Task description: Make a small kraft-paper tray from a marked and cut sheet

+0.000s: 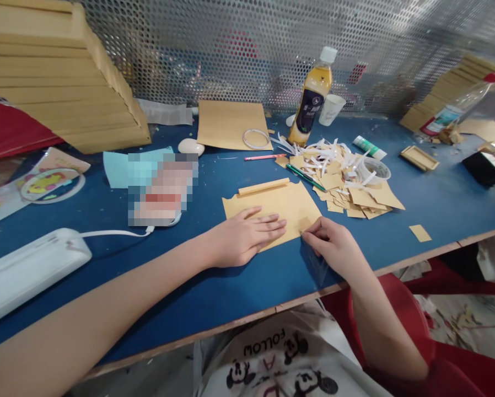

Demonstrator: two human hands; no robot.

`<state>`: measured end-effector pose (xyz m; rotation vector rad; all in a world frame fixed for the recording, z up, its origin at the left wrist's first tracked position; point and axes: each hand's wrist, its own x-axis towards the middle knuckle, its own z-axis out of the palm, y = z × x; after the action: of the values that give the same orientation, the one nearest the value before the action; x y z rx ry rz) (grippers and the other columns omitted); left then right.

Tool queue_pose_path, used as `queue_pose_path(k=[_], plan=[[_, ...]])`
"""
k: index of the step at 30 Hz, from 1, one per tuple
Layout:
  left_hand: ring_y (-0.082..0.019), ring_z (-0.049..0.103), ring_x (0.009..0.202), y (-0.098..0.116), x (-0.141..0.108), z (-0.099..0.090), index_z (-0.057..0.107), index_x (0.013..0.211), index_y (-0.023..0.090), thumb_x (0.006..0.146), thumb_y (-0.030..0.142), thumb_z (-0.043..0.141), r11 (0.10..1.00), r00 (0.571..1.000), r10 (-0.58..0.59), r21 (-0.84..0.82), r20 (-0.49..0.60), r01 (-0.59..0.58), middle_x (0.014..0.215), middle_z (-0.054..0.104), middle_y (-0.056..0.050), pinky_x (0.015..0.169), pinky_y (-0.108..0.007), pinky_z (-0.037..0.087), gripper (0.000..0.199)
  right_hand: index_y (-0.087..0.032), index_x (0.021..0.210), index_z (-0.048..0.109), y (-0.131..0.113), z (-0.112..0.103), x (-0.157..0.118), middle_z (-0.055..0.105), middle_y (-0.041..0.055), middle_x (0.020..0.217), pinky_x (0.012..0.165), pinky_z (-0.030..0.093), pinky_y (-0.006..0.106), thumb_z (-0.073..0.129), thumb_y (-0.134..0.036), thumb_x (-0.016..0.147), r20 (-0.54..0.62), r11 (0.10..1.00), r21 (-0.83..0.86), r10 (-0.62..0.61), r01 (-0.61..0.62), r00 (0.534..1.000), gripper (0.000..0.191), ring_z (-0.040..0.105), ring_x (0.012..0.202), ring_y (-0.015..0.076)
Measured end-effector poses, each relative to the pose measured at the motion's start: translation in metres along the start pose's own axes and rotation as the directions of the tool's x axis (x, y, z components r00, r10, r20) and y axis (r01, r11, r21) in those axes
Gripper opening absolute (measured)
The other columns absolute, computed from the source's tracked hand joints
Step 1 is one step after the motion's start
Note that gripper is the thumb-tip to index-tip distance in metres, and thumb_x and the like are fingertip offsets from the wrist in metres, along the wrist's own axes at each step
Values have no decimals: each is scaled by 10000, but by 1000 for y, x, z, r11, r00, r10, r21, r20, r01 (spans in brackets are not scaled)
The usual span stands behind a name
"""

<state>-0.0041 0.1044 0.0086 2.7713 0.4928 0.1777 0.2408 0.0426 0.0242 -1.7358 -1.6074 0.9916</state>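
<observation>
A brown paper sheet [289, 203] lies flat on the blue table [239, 275], with a folded strip along its far edge. My left hand [243, 237] rests palm down on the sheet's near left part, fingers spread and pressing it flat. My right hand [334, 245] pinches the sheet's near right corner between thumb and fingertips. Both forearms reach in from the near edge.
A pile of brown scraps and white strips [346, 176] lies right of the sheet, with a green pen [305, 176], a pink pencil [264, 157], a juice bottle [311, 99], a paper cup [331, 109] and a tape ring [256, 139]. Stacked brown boxes [57, 77] fill the far left. A white device [28, 270] sits near left.
</observation>
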Motion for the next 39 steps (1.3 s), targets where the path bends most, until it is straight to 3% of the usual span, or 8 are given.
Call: queue_pose_path(k=[11, 16, 19, 21, 25, 29, 32, 39], plan=[[-170, 261, 1420, 0, 0, 1, 309, 1472, 246, 965, 163, 337, 1000, 999, 12, 7, -34, -12, 1508, 345, -25, 1165, -406, 100, 514, -204, 755, 521, 20, -23, 5, 511, -51, 460, 448, 329, 236, 614, -418, 803, -85, 999, -27, 32, -35, 996, 238, 444, 432, 122], [-178, 330, 1389, 4, -1, -1, 426, 1391, 161, 998, 263, 333, 996, 990, -93, 1, -109, 94, 1478, 401, -79, 1150, -366, 200, 417, -197, 832, 559, 23, -41, 14, 522, -47, 492, 471, 354, 244, 621, -478, 804, -88, 999, 13, -31, 32, 996, 289, 471, 464, 130], [-220, 418, 1327, 7, -1, -1, 542, 1222, 145, 953, 355, 442, 987, 971, -159, -21, -177, 158, 1412, 481, -113, 1113, -374, 282, 356, -195, 886, 605, 24, -58, 29, 588, -2, 589, 530, 397, 276, 578, -439, 844, -187, 973, -221, -103, 60, 977, 250, 536, 551, 164], [-246, 470, 1274, 10, -1, 0, 565, 1112, 147, 909, 420, 510, 981, 956, -191, -32, -224, 189, 1359, 522, -133, 1079, -388, 332, 344, -189, 863, 638, 23, -66, 39, 647, 57, 715, 629, 449, 338, 577, -395, 845, -181, 887, -455, -174, 74, 968, 216, 591, 681, 218], [-271, 494, 1238, 18, 0, 6, 550, 1021, 153, 901, 447, 521, 971, 932, -234, -14, -279, 239, 1323, 537, -156, 1047, -420, 372, 319, -176, 910, 667, 14, -62, 47, 657, 139, 1034, 934, 410, 474, 543, -326, 890, -50, 675, -662, -472, 325, 880, 195, 571, 1035, 309], [-284, 505, 1221, 23, 1, 8, 532, 957, 158, 889, 405, 553, 960, 914, -273, -28, -299, 277, 1307, 536, -175, 1024, -431, 399, 258, -207, 1048, 642, -3, -37, 40, 639, 100, 1070, 922, 454, 389, 559, -366, 908, 252, 711, -420, -505, 564, 825, 228, 581, 1042, 246], [-283, 509, 1210, 25, 1, 8, 514, 934, 169, 875, 383, 583, 955, 902, -297, -79, -312, 287, 1285, 546, -173, 1012, -438, 410, 232, -204, 1071, 633, -13, -25, 39, 616, 85, 1047, 872, 465, 352, 655, -369, 849, 360, 733, -354, -467, 581, 808, 278, 573, 1009, 230], [-224, 571, 1068, 26, 1, 6, 485, 896, 195, 882, 259, 569, 967, 908, -234, -175, -346, 183, 1163, 593, -95, 918, -370, 454, 107, -189, 844, 602, -14, -22, 34, 592, 37, 855, 730, 460, 286, 659, -246, 844, 373, 746, -295, -485, 597, 791, 81, 578, 833, 177]])
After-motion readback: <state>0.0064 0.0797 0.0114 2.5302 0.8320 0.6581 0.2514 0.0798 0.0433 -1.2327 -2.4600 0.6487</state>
